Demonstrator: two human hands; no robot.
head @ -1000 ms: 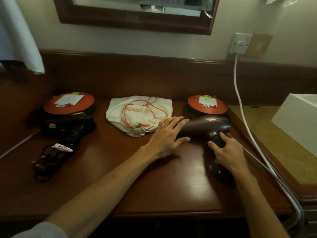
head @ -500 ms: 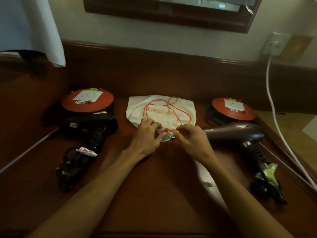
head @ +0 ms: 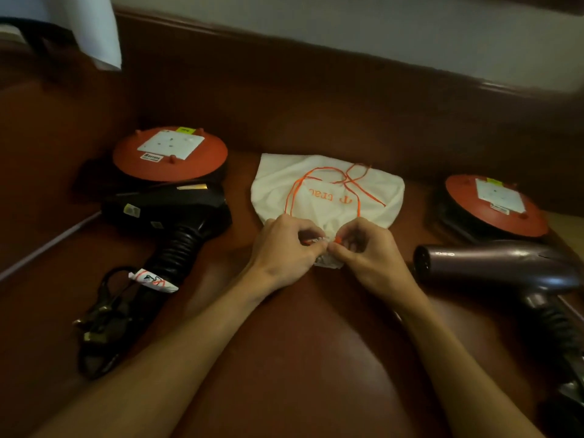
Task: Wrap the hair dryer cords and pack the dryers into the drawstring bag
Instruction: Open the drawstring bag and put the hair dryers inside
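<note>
A white drawstring bag [head: 328, 188] with orange cords lies flat at the middle of the wooden desk. My left hand [head: 284, 251] and my right hand [head: 366, 251] meet at its gathered mouth, each pinching the bunched fabric there. A black hair dryer [head: 170, 213] lies to the left, its dark cord [head: 101, 317] bundled beside its handle with a white tag. A purple-brown hair dryer [head: 499, 263] lies to the right, its handle and cord running off toward the lower right.
Two round red-topped devices stand at the back, one at the left [head: 170, 153] and one at the right [head: 496, 200]. A raised wooden back ledge [head: 316, 90] runs behind them. A white cloth [head: 94, 30] hangs at the upper left.
Both hands left the purple-brown dryer and moved to the bag's mouth, which they now pinch. The view has dropped and come closer.
</note>
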